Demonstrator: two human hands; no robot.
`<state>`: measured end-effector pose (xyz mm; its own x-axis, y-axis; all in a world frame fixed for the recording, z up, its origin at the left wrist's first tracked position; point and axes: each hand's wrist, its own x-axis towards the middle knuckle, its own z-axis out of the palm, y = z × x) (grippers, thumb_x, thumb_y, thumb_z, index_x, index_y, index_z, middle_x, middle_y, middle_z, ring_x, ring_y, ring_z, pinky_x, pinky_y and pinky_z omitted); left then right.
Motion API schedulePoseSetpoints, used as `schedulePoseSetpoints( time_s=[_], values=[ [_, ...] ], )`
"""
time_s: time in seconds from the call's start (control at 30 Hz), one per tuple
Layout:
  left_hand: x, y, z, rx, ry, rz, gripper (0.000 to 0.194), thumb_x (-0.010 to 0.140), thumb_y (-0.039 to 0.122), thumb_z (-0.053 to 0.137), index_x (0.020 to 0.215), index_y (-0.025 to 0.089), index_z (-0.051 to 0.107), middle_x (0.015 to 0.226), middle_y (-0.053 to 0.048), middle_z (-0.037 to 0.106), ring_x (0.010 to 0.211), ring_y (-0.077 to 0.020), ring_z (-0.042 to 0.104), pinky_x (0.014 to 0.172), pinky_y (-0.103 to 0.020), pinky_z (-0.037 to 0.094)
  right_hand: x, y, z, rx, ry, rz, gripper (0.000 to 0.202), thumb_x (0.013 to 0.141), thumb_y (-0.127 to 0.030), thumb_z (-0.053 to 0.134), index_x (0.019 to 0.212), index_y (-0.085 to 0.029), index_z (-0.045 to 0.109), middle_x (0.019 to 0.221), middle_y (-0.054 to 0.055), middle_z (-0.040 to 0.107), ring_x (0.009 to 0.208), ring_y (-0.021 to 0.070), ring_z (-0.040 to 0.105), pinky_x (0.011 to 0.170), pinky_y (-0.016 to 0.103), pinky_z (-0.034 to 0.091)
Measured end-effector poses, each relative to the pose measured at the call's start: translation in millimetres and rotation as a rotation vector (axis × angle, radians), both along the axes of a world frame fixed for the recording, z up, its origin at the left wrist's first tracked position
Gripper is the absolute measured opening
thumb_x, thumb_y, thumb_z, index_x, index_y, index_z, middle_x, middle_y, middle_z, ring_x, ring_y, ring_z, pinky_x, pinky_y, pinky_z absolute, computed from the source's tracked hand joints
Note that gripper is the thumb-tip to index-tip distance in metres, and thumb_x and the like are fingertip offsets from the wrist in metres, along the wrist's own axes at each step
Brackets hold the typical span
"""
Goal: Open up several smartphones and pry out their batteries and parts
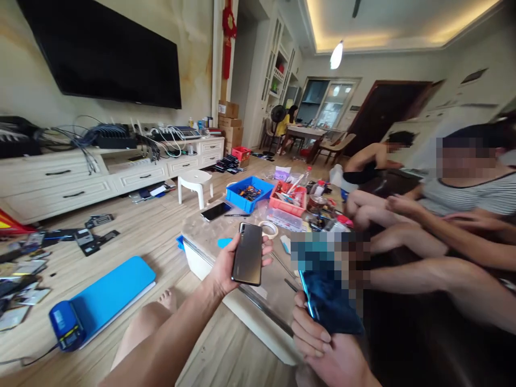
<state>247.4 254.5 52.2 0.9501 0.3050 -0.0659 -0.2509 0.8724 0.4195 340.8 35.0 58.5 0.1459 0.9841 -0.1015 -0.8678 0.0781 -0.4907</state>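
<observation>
My left hand (226, 271) is closed around a dark grey smartphone (248, 255), its back with the camera strip turned up towards me. It is held above the near part of the low table (201, 231). Lower right, my right hand (318, 328) grips a glossy blue smartphone (328, 301) by its edge. The upper part of that phone is covered by blurred blocks. Just beyond the left hand lie a roll of tape (269, 230) and a black smartphone (216, 211), both flat on the table.
A blue bin (249, 201) and a red basket (288, 199) hold small parts and tools. To the left, a blue heated pad (115, 293) and scattered phone parts (86, 236) lie on the floor. A white stool (195, 180) stands behind; people sit at right.
</observation>
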Motion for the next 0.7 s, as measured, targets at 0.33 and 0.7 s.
schedulePoseSetpoints(
  time_s=[0.33,0.7],
  values=[
    [26.8,32.6,-25.4,0.106,0.121,-0.053,0.086,0.100,0.074,0.025,0.153,0.011,0.051,0.109,-0.021,0.077,0.081,-0.0272,0.077,0.074,-0.036,0.058,46.7,83.3,-57.8,0.027,0.118,0.145,0.013,0.092,-0.028,0.081,0.098,-0.016,0.079,0.053,-0.011,0.029,0.044,0.0026,0.015,0.044,0.015,0.025],
    [34.0,20.4,-28.7,0.041,0.191,-0.069,0.085,0.099,0.075,0.024,0.145,0.013,0.058,0.103,-0.018,0.078,0.080,-0.0275,0.076,0.077,-0.040,0.059,45.2,89.5,-64.8,0.096,0.155,0.180,0.020,0.098,-0.037,0.073,0.099,-0.018,0.080,0.052,-0.010,0.031,0.041,0.0029,0.017,0.043,0.014,0.028]
  ],
)
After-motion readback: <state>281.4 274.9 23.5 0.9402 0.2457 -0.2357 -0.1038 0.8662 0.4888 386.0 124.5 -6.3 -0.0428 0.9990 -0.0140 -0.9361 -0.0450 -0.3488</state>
